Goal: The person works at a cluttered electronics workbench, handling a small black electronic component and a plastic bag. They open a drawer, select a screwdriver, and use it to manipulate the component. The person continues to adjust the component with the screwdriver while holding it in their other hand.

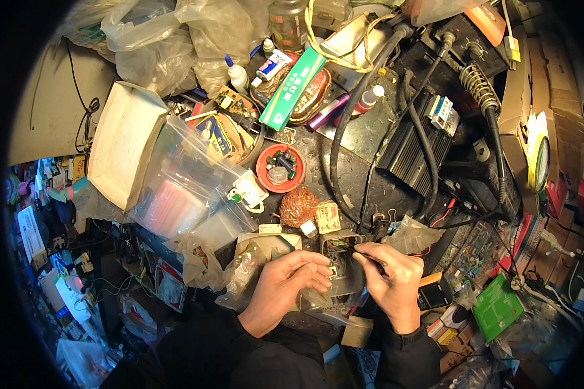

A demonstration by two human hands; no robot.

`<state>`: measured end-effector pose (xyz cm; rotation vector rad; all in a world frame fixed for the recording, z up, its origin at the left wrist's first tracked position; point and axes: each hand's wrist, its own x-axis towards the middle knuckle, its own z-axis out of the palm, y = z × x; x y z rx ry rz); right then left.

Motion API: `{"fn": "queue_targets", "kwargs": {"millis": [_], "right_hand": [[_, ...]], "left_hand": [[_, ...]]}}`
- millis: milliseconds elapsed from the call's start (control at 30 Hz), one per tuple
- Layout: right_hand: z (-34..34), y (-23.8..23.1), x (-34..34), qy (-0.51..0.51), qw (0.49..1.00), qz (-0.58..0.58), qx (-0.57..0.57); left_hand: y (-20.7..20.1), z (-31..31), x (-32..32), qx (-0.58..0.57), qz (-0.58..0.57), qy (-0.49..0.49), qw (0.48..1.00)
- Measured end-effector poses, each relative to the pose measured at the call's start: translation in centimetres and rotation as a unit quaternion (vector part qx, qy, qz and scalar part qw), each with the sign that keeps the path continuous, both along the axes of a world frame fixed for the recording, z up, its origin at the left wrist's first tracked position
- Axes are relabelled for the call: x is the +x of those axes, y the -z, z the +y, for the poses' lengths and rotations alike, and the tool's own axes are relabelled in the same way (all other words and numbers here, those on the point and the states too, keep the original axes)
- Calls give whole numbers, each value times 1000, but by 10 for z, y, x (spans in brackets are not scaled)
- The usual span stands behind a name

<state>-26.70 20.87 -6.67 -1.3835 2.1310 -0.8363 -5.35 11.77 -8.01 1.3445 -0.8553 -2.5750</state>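
Observation:
My right hand is closed in a pinch at the right of a small grey open box. Between its thumb and fingers is a thin dark tool, its tip over the box; its exact kind is too small to make out. Small metal-looking pieces lie inside the box. My left hand hovers at the box's left side, fingers loosely bent and apart from the thumb, with nothing visible in it. A crumpled clear bag lies beside this hand. Copper-coloured wire wool rests just beyond the box.
A red dish with small dark parts stands farther back, near a long green carton. Thick black cables loop beside a black finned metal box at the right. Clear bags and an open cardboard tray crowd the left.

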Motion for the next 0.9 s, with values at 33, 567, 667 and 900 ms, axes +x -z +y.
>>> {"fn": "queue_targets", "kwargs": {"millis": [33,567,667,900], "right_hand": [[1,-3,0,-1,1000,1,-5],[12,-53,6,11,999,-22,-42],[12,-61,15,-20,998,-29,-51],[9,-62,14,23,996,14,-87]], "left_hand": [[0,0,0,0,0,1,1000],[-1,-4,-5,40,7,-31,999],[-3,-6,-6,94,18,-66,993],[5,-7,-1,86,32,-49,995]]}}
